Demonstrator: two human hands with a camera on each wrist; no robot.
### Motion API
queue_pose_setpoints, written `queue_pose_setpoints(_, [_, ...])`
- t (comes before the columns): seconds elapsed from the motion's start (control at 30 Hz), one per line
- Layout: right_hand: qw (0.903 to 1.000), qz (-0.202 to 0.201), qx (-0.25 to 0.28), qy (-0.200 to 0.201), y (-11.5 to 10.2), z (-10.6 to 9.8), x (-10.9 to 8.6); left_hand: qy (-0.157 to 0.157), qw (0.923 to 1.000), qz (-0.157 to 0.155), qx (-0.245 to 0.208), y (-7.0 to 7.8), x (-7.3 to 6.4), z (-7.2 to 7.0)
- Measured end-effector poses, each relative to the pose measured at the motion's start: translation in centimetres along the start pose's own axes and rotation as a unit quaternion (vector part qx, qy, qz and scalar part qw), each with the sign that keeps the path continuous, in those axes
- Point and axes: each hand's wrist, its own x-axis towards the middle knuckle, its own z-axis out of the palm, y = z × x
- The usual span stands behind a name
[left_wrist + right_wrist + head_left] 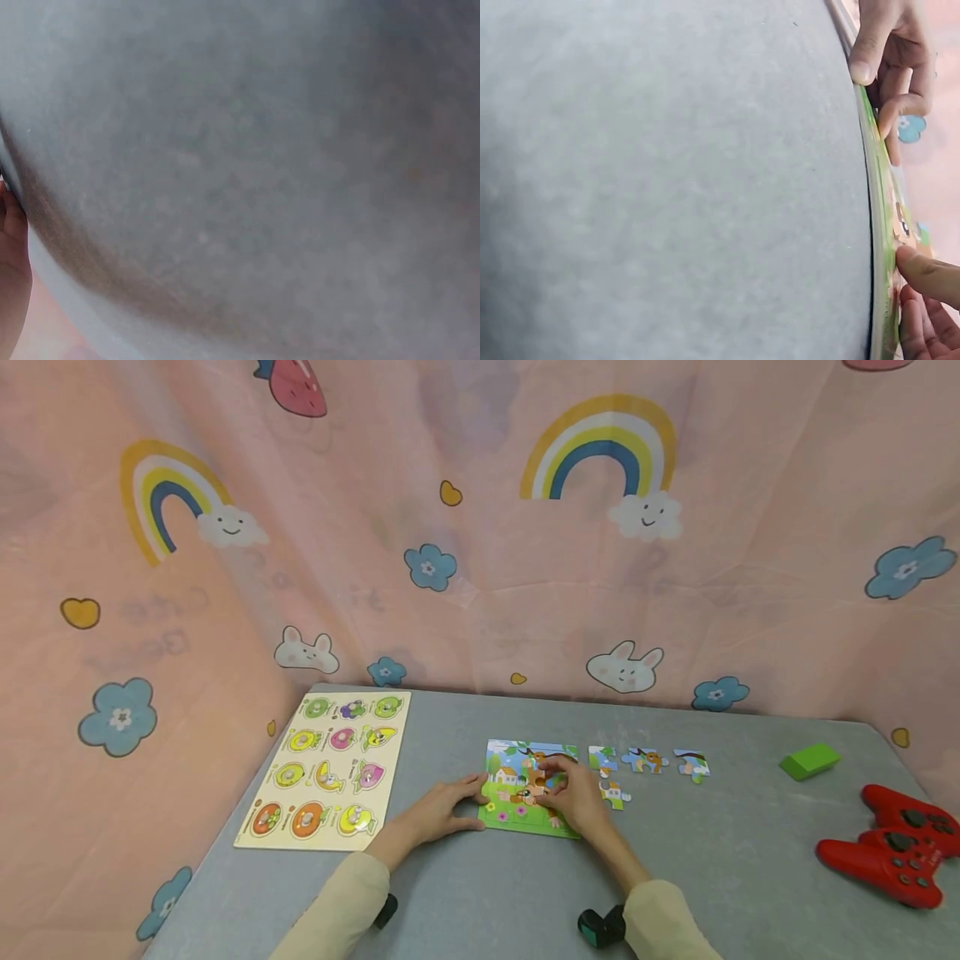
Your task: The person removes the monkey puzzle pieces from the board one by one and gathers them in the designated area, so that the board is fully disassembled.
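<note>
A jigsaw puzzle board (525,829) with a green lower border and a picture of a house and a brown animal lies on the grey table. My left hand (446,807) rests at its left side, thumb by the near corner and fingertips on the edge; the right wrist view shows the same left hand (896,52). Over the right half of the board, my right hand (579,793) pinches a puzzle piece (904,222) between thumb and fingers. That piece stands tilted above the picture. Most of the left wrist view is tabletop, with part of the left hand (11,255) at its edge.
Several loose puzzle pieces (645,761) lie right of the board. At the left is a cream fruit peg board (375,802). A green block (811,762) and a red game controller (881,860) sit at the right. A pink patterned curtain (495,627) hangs behind the table.
</note>
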Motion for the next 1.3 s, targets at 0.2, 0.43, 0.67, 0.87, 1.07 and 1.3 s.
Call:
queue_pose_setpoints(0.2, [0.9995,0.018,0.022,0.011,0.4,-0.3,-0.2,0.002,1.0000,0.006,0.001,0.1,-0.1,0.0])
queue_pose_setpoints(0.43, [0.9958,0.027,0.086,-0.013,1.3,-1.1,-0.3,0.003,1.0000,0.001,-0.003,0.1,-0.1,-0.1])
queue_pose_setpoints(0.67, [0.9864,0.041,0.154,-0.038,2.1,-1.8,-0.2,0.002,1.0000,0.005,-0.005,0.0,0.0,0.0])
queue_pose_setpoints(0.87, [0.9776,0.082,0.187,-0.052,2.4,-2.3,-0.1,0.002,1.0000,0.004,-0.007,0.0,-0.1,0.0])
queue_pose_setpoints(1.07, [0.9763,0.087,0.190,-0.057,2.6,-2.6,-0.2,0.001,1.0000,0.001,-0.006,-0.2,0.0,0.1])
queue_pose_setpoints(1.3, [0.9770,0.086,0.187,-0.055,2.6,-2.7,-0.3,0.003,1.0000,0.001,-0.005,-0.2,0.0,0.1])
